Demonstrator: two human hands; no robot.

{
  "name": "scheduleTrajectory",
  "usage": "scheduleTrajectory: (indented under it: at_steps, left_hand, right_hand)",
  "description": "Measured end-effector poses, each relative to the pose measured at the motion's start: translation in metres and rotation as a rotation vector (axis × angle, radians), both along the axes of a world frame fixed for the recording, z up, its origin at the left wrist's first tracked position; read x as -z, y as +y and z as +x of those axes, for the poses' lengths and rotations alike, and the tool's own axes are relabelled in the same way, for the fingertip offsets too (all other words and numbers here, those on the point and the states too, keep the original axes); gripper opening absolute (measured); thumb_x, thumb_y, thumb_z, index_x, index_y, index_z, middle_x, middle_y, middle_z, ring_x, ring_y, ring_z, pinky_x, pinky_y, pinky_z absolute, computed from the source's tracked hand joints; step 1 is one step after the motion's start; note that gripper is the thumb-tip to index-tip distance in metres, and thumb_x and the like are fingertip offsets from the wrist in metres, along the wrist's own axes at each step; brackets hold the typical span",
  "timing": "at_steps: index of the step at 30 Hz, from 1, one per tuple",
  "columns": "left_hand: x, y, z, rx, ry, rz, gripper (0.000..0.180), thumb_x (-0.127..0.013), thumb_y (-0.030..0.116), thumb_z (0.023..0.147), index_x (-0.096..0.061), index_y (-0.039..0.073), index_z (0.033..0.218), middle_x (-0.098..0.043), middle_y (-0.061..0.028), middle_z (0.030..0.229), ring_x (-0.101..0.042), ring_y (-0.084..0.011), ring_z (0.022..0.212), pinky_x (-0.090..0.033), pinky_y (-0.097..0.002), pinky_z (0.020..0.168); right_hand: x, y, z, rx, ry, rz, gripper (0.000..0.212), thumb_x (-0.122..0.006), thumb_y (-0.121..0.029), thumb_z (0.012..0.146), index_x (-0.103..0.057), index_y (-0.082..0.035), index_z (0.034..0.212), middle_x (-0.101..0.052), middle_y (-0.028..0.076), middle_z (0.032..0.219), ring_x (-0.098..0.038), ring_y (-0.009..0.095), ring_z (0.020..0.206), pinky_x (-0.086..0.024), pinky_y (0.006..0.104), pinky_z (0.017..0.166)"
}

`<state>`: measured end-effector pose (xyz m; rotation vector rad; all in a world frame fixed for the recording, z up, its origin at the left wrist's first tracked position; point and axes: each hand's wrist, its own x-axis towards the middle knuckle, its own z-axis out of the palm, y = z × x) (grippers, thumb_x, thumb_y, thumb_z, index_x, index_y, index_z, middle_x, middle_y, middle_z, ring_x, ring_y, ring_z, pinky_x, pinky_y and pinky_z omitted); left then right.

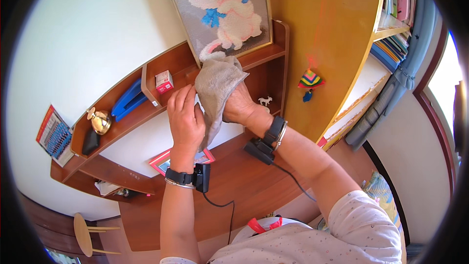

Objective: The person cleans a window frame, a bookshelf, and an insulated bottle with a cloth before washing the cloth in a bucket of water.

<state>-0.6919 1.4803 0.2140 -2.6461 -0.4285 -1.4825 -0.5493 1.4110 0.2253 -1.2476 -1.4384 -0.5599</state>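
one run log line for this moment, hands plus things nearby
left hand: beside grey cloth, contact unclear | right hand: partly covered by cloth, grip hidden | nearby: framed picture, red-and-white box

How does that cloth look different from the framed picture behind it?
Shape: the grey-brown cloth is limp and folded, while the framed picture is flat with straight edges.

Look: the cloth is plain; the picture shows a white animal with a blue bow, inside a gold-coloured frame.

Support: the cloth is draped over the right hand, whereas the picture stands tilted in view at the shelf unit.

Shared: both include greyish tones.
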Motion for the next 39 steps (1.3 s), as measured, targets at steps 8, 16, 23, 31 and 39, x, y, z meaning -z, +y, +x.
scheduleTrajectory:
  at_steps: [8,16,23,31,39]
  left_hand:
    - [0.0,-0.004,0.002,0.007,0.019,-0.021,0.044,-0.055,-0.005,0.076,-0.055,0.0,0.12,-0.054,-0.0137,0.122,-0.046,-0.0326,0.115,-0.037,-0.0413,0.1]
    - [-0.001,-0.002,0.002,-0.007,-0.025,-0.008,0.041,-0.056,-0.006,0.074,-0.058,0.0,0.114,-0.056,-0.0135,0.117,-0.048,-0.0326,0.112,-0.039,-0.0416,0.098]
    - [-0.001,0.0,-0.013,0.079,-0.033,-0.06,0.04,-0.053,-0.007,0.075,-0.059,-0.001,0.114,-0.055,-0.0147,0.12,-0.046,-0.0325,0.116,-0.039,-0.0406,0.099]
    - [0.022,-0.017,-0.057,0.009,-0.149,-0.087,0.033,-0.053,-0.007,0.077,-0.061,-0.002,0.108,-0.053,-0.0142,0.122,-0.045,-0.0325,0.119,-0.037,-0.0409,0.101]
    - [0.034,-0.011,-0.095,0.069,-0.183,-0.173,0.027,-0.054,-0.007,0.078,-0.064,0.0,0.103,-0.051,-0.0127,0.122,-0.044,-0.03,0.119,-0.037,-0.0385,0.1]
  right_hand:
    - [0.029,-0.029,0.113,-0.308,0.642,-0.055,0.037,-0.07,-0.013,0.077,-0.053,-0.007,0.11,-0.054,0.007,0.114,-0.051,0.018,0.105,-0.042,0.0303,0.092]
    - [0.026,-0.016,0.107,0.233,0.127,-0.129,0.027,-0.059,-0.019,0.083,-0.057,-0.007,0.107,-0.058,0.013,0.111,-0.052,0.029,0.106,-0.041,0.0364,0.091]
    - [0.018,-0.013,0.019,-0.261,0.619,-0.022,0.027,-0.066,-0.013,0.077,-0.061,-0.006,0.103,-0.06,0.013,0.104,-0.057,0.026,0.098,-0.045,0.0354,0.086]
    - [0.021,0.017,-0.014,-0.179,0.19,-0.162,0.035,-0.068,-0.009,0.08,-0.053,-0.007,0.111,-0.058,0.004,0.105,-0.053,0.013,0.097,-0.046,0.0295,0.083]
    - [-0.002,0.033,-0.042,0.177,-0.303,-0.117,0.031,-0.069,-0.016,0.068,-0.062,-0.007,0.097,-0.059,0.017,0.104,-0.051,0.039,0.102,-0.037,0.0487,0.091]
